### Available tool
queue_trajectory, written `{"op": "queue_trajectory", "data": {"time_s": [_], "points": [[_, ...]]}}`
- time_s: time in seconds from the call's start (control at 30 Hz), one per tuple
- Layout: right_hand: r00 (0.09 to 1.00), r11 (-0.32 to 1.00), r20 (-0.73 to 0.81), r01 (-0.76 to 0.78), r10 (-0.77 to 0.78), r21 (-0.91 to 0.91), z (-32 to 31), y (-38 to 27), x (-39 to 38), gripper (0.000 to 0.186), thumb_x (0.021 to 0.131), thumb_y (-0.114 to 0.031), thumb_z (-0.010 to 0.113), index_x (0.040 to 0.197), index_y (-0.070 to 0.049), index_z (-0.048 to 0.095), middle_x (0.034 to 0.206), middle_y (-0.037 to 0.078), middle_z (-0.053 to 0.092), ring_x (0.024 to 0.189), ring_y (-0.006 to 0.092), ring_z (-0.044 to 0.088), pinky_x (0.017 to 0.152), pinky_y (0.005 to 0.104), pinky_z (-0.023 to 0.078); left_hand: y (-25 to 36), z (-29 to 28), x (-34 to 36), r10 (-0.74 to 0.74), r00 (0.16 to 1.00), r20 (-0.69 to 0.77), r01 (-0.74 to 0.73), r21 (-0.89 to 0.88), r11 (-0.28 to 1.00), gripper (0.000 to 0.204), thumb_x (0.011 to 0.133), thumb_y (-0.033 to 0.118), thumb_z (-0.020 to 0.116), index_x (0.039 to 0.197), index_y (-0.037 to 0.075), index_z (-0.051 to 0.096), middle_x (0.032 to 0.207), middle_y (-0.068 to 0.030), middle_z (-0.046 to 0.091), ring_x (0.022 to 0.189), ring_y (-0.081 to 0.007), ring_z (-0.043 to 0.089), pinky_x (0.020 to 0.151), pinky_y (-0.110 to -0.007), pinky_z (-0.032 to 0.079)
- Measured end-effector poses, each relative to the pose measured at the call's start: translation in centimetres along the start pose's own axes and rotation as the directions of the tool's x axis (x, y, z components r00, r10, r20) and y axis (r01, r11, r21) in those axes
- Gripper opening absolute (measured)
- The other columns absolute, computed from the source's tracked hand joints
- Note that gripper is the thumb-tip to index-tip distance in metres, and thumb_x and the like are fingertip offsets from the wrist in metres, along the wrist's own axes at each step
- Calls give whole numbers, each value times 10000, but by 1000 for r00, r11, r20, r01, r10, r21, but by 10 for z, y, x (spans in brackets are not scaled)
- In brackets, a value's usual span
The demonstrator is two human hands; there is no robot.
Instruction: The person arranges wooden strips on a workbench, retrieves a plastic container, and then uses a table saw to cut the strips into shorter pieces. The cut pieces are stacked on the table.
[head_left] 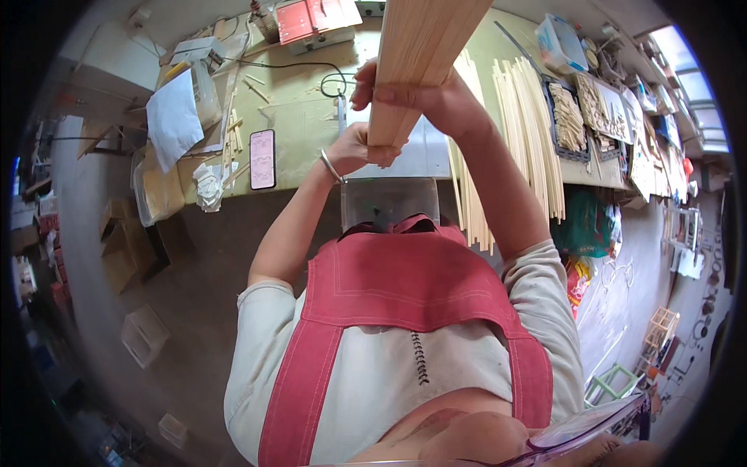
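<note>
A thick bundle of pale wooden strips (426, 39) stands raised in front of me, tilting up and away past the top edge of the view. My left hand (359, 149) is closed round its lower end, with a bangle on that wrist. Higher up, my right hand (445, 103) wraps round the bundle from the right, fingertips showing on its left side. Below the bundle, a clear plastic bin (389, 201) sits at the table's edge by my red apron. Long loose wooden strips (529, 132) lie on the table to the right of my hands.
The yellowish worktable (303, 140) carries a phone (263, 159), a cable ring (334, 84) and a red-topped machine (315, 19). At left are paper sheets (175, 117) and crumpled tissue (208, 187). Black crates (568, 124) of small wooden pieces stand at right; cardboard boxes (128, 245) sit on the floor.
</note>
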State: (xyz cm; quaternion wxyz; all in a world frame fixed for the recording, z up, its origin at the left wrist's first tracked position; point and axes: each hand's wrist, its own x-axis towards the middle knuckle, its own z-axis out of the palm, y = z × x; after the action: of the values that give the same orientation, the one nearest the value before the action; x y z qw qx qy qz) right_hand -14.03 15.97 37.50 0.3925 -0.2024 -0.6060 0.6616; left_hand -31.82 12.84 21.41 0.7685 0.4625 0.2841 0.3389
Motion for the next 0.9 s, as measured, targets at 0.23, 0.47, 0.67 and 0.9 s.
{"op": "queue_trajectory", "data": {"time_s": [0.23,0.47,0.67,0.9], "points": [[995,991,-28,-101,99,-86,14,32,-7,344,907,-130,708,1203,42,676,1140,176,734,1142,296,687,1000,424,536,-42,-44,6,54,997,56,-65,238,969,168,875,173,816,896,33,726,738,41,622,697,-69,577,623,-264,471],[988,982,16,-151,153,-111,17,54,-7,335,932,-72,710,1246,36,666,1196,168,725,1151,276,686,976,407,553,-51,-50,-3,36,999,-28,-26,298,954,240,836,221,864,894,29,732,758,38,642,703,-71,578,649,-263,487],[991,982,21,-131,135,-139,12,53,-7,406,920,-116,750,1282,39,650,1229,171,714,1192,268,663,984,409,548,-51,-53,0,61,998,-3,-58,292,955,229,824,185,867,920,28,732,770,41,645,713,-71,577,659,-258,485],[992,991,-18,-124,123,-51,17,50,-9,394,914,-106,751,1276,21,661,1198,159,726,1141,249,679,967,401,554,-42,-44,-3,65,997,-30,-54,279,959,227,812,155,868,965,33,751,796,38,663,756,-70,583,700,-262,498]]}}
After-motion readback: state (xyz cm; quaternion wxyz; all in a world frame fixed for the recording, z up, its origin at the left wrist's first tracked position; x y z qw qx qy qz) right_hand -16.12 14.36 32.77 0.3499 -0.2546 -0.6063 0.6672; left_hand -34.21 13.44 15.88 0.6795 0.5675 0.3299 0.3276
